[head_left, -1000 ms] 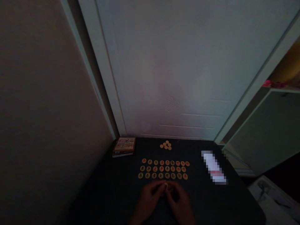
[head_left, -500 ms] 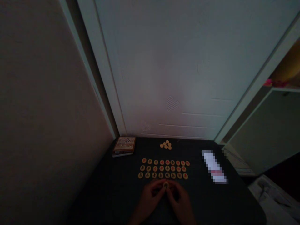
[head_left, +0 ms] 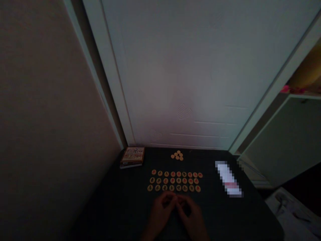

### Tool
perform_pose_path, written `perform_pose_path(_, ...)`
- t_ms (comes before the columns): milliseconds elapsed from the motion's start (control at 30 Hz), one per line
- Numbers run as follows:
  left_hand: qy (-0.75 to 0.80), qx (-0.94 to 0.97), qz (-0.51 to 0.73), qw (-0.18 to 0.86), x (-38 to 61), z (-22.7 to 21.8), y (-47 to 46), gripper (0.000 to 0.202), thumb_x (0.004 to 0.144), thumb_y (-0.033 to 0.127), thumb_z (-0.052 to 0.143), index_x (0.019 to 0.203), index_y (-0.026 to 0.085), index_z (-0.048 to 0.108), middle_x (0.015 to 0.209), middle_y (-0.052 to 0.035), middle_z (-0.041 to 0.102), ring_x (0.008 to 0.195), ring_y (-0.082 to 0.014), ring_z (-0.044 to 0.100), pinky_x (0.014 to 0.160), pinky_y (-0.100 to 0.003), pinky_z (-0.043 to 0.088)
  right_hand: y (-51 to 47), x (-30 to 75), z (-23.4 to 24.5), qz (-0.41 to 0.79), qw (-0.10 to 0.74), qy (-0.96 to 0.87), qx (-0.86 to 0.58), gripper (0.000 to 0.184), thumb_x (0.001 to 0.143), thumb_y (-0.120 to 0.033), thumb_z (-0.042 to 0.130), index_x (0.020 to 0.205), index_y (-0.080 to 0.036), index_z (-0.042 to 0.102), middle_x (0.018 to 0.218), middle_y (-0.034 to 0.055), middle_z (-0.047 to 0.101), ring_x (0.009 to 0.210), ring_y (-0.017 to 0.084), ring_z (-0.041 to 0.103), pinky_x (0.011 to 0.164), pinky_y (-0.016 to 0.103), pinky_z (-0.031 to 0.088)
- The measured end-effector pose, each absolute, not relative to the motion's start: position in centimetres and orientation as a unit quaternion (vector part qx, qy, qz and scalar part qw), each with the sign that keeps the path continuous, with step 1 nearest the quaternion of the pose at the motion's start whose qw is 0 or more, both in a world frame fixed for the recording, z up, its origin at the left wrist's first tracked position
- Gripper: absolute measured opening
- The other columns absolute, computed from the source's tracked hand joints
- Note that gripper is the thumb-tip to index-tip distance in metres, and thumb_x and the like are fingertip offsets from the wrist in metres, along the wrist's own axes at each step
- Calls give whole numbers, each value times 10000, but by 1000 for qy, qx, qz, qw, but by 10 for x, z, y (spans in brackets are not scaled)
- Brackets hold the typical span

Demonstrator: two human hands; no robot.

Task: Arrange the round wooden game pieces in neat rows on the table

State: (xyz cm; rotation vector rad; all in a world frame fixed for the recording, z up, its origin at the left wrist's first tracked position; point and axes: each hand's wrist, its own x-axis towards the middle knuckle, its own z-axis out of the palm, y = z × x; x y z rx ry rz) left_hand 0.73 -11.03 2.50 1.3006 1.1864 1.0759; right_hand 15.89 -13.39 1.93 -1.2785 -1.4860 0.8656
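Note:
My left hand (head_left: 160, 209) and my right hand (head_left: 189, 209) meet at the fingertips near the table's front, both closed in a pinch. Between them they hold a round Chinese chess piece, which the thumbs and fingers now hide. Just beyond my fingers lie three rows of wooden Chinese chess pieces (head_left: 172, 180), face up with red or dark characters. The nearest row (head_left: 172, 188) is only a little away from my fingertips.
Farther back on the dark table (head_left: 120, 207) is a small cluster of plain-faced round pieces (head_left: 177, 156). A stack of boxes or books (head_left: 132, 156) sits at the back left. A blurred-out white object (head_left: 228, 179) lies on the right. A white panel (head_left: 180, 77) rises behind.
The chess piece, face visible between my thumbs before, is now covered by my fingers as the fingertips have closed together. The rows and the cluster have stayed in place.

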Motion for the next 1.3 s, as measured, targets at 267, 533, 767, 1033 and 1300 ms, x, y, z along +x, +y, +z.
perform_pose_path(267, 471, 549, 436, 535, 3, 28, -110, 334, 855, 481, 667, 987, 194, 776, 1017, -84, 799, 917, -246, 738, 819, -314, 581, -135, 157, 24, 355, 483, -601, -529, 299, 900, -460, 627, 1047, -223, 736, 930, 60, 780, 807, 201, 722, 718, 242, 563)
perform_pose_path(533, 467, 545, 422, 555, 1, 29, -109, 378, 808, 511, 709, 1045, 224, 775, 1094, -85, 789, 1017, -269, 727, 923, -354, 567, -132, 159, 20, 374, 478, -588, -535, 325, 924, -493, 578, 1002, -222, 740, 929, 67, 778, 833, 215, 727, 789, 271, 563)
perform_pose_path(767, 462, 559, 411, 552, 0, 27, -109, 355, 792, 479, 739, 1035, 223, 762, 1059, -82, 795, 976, -253, 736, 890, -324, 574, -130, 159, 15, 370, 483, -578, -544, 336, 899, -519, 606, 970, -225, 752, 894, 62, 791, 819, 224, 744, 766, 260, 574)
perform_pose_path(1033, 477, 557, 408, 544, 6, 32, -112, 316, 819, 511, 705, 899, 213, 768, 915, -66, 805, 877, -243, 741, 826, -312, 574, -128, 163, 4, 368, 454, -577, -571, 381, 904, -547, 578, 863, -213, 757, 821, 56, 790, 786, 227, 744, 741, 250, 560)
perform_pose_path(1300, 514, 502, 455, 525, -12, 38, -97, 444, 754, 601, 731, 887, 178, 747, 831, -75, 800, 805, -251, 748, 735, -312, 597, -128, 157, -1, 349, 456, -572, -586, 487, 908, -629, 503, 812, -216, 742, 731, 41, 756, 705, 203, 714, 669, 221, 532)
